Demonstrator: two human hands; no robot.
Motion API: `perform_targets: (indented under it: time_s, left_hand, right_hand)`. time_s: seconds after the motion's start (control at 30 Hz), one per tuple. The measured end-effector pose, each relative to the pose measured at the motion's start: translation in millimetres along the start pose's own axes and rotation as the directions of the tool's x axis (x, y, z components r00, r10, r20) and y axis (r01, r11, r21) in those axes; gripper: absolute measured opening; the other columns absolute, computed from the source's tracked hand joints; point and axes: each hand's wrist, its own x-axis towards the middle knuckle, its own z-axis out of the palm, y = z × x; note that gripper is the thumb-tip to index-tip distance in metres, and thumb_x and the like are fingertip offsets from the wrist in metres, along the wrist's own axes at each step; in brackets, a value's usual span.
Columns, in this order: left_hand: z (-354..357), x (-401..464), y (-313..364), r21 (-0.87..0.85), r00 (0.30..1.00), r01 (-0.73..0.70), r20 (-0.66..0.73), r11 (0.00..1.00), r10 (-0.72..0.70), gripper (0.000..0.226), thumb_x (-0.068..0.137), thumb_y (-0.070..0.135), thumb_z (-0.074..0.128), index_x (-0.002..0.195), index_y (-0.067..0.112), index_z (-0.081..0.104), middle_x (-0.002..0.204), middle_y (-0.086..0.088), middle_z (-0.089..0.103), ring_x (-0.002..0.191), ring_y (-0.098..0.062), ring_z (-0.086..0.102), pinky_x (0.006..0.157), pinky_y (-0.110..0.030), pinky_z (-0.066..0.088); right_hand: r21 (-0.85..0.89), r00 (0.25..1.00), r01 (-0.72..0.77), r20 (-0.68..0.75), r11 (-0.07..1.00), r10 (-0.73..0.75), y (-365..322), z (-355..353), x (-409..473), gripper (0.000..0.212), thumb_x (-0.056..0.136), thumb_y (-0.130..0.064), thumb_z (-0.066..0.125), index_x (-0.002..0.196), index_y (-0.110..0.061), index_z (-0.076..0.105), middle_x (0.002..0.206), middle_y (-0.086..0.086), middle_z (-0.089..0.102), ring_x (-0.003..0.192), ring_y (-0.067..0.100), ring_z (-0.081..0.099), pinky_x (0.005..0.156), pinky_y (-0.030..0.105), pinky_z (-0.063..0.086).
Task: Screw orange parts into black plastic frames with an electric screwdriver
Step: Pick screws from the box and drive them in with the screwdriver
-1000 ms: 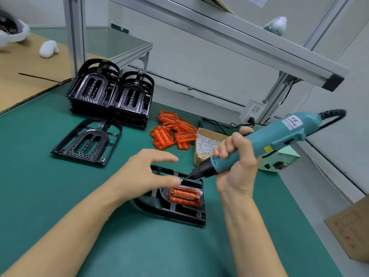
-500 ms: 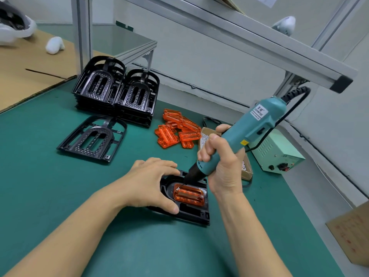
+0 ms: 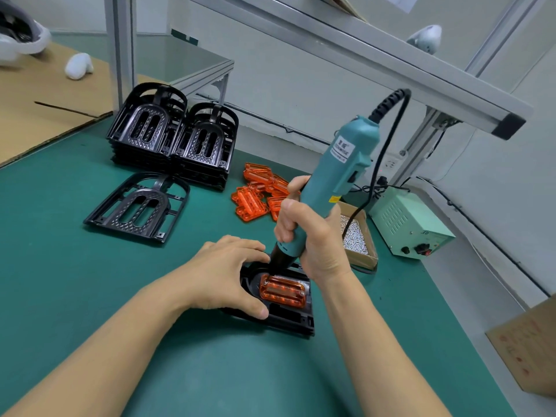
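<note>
A black plastic frame (image 3: pixel 288 319) lies on the green mat in front of me with an orange part (image 3: pixel 282 291) seated in it. My left hand (image 3: pixel 228 275) rests on the frame's left side, fingers spread over its top and thumb against its near edge. My right hand (image 3: pixel 313 239) grips a teal electric screwdriver (image 3: pixel 337 179), held nearly upright. Its black tip stands at the orange part's far left corner. The bit itself is hidden behind my fingers.
A pile of loose orange parts (image 3: pixel 258 194) lies behind the work. A cardboard box of screws (image 3: pixel 356 236) and a pale green power supply (image 3: pixel 409 224) sit at the right. Two stacks of black frames (image 3: pixel 174 139) and one single frame (image 3: pixel 138 207) lie at the left.
The screwdriver has swung from nearly level to nearly upright, and its tip has come down onto the orange part's corner. My left hand has dropped from near the bit onto the frame.
</note>
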Motion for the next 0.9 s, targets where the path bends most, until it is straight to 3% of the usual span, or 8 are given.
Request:
perform_targets:
  time_s: [0.33, 0.63, 0.9]
  left_hand:
    - [0.2, -0.1, 0.9, -0.024, 1.000, -0.001, 0.000, 1.000, 0.001, 0.096, 0.054, 0.063, 0.076, 0.140, 0.035, 0.041, 0.147, 0.021, 0.031, 0.135, -0.002, 0.018, 0.112, -0.037, 0.019]
    - [0.8, -1.0, 1.9, -0.035, 1.000, -0.002, -0.017, 0.999, 0.001, 0.102, 0.046, 0.069, 0.065, 0.139, 0.035, 0.042, 0.146, 0.022, 0.031, 0.133, -0.001, 0.019, 0.110, -0.034, 0.020]
    - [-2.4, -2.8, 4.4, -0.051, 1.000, 0.010, 0.001, 0.999, -0.010, 0.099, 0.050, 0.064, 0.072, 0.139, 0.032, 0.043, 0.147, 0.021, 0.031, 0.133, -0.001, 0.019, 0.113, -0.037, 0.021]
  right_hand:
    - [-0.005, 0.997, 0.019, -0.072, 1.000, -0.019, 4.5, -5.4, -3.7, 0.029, 0.074, -0.015, 0.062, 0.098, -0.020, 0.048, 0.051, -0.003, 0.046, 0.044, 0.016, 0.040, 0.054, 0.028, 0.041]
    - [-0.008, 0.999, 0.010, -0.033, 1.000, -0.011, 3.4, -8.2, -4.8, 0.028, 0.075, -0.016, 0.064, 0.097, -0.018, 0.046, 0.053, -0.003, 0.046, 0.044, 0.016, 0.042, 0.055, 0.029, 0.043]
    - [0.009, 1.000, -0.003, 0.020, 1.000, 0.003, 1.7, -4.2, -5.8, 0.022, 0.079, 0.001, 0.056, 0.091, -0.014, 0.046, 0.050, -0.003, 0.044, 0.040, 0.013, 0.038, 0.050, 0.026, 0.041]
